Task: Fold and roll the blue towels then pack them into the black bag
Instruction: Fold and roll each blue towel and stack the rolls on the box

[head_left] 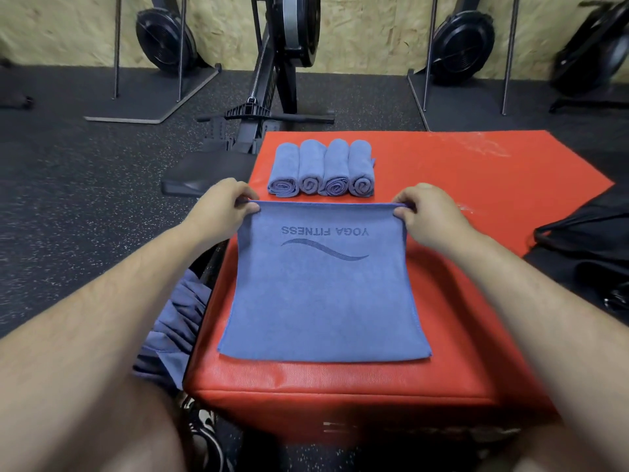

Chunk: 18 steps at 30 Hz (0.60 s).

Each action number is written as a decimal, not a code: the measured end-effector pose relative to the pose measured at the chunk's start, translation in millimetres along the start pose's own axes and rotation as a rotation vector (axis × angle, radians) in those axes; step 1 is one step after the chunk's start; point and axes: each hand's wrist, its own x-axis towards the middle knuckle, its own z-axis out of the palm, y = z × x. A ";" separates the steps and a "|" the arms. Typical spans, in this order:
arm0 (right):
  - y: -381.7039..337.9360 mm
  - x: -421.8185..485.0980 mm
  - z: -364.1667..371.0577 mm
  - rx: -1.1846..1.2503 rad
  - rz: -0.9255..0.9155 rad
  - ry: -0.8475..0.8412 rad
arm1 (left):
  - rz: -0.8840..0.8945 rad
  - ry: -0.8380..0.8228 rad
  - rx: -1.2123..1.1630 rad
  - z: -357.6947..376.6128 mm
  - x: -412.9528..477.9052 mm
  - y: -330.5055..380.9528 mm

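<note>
A gym floor with rowing machines [286, 46] surrounds a red padded box [459, 301] serving as worktop. Four rolled towels [321, 168] lie side by side at its far end, out of the way. The left hand [224, 202] and right hand [425, 207] each pinch a far corner of the flat blue towel [323, 294], fingers curled, probably to fold it. The black bag [585, 240] waits on the right.

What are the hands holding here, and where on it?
Both hold the flat blue towel: left hand pinches its far left corner, right hand its far right corner.
</note>
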 end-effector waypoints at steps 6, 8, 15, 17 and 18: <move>-24.6 -20.0 -51.3 0.016 -0.033 0.056 | 0.054 0.080 0.003 -46.2 -25.4 25.9; -35.7 -35.5 -71.7 0.076 -0.005 0.018 | 0.042 0.085 -0.050 -64.1 -41.9 36.9; -69.3 -105.0 -143.3 0.317 -0.022 -0.321 | -0.080 -0.089 -0.366 -129.4 -116.6 72.1; -77.5 -110.7 -163.1 0.388 -0.022 -0.337 | -0.096 -0.106 -0.432 -149.7 -127.3 80.1; -81.9 -110.2 -171.7 0.400 -0.026 -0.325 | -0.099 -0.107 -0.439 -158.0 -129.5 84.0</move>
